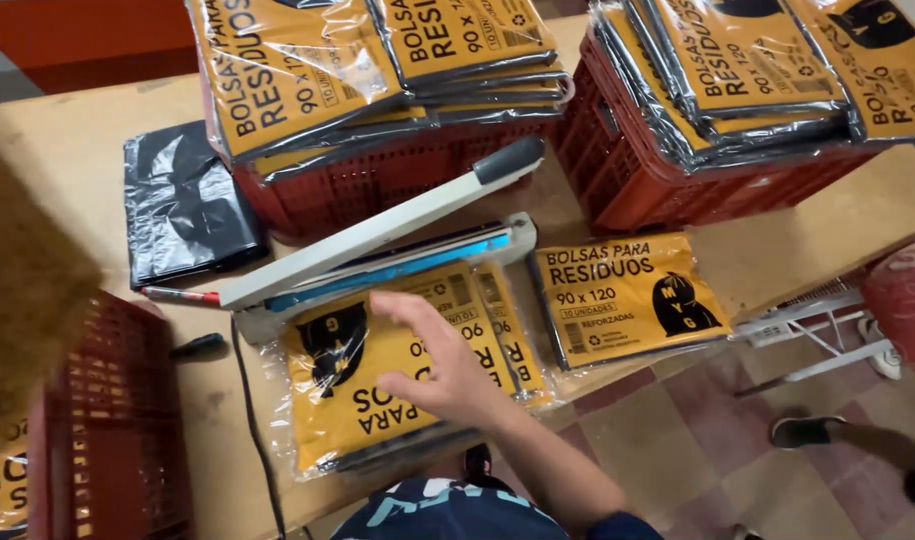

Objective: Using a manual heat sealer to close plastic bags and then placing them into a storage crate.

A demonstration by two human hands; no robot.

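Yellow-labelled plastic packet [377, 375] lies on the wooden table [67, 170], its edge under the open heat sealer [377, 235]; the right hand [442, 365] presses it, fingers spread flat. The slick wrap could slip askew.

On the worktop [97, 150] a heat sealer [377, 240] lies slantwise at the middle, its arm raised. Just before it lies a wrapped packet [357, 385], one edge at the sealer's bar, with the right hand [442, 365] resting flat on it. A second packet [627, 295] lies to the right, near the worktop's edge. Behind the sealer stand two crates [637, 190], each piled with packets [377, 60]. A folded bag [182, 205] lies to the left; a third crate [107, 430] stands nearest on the left.
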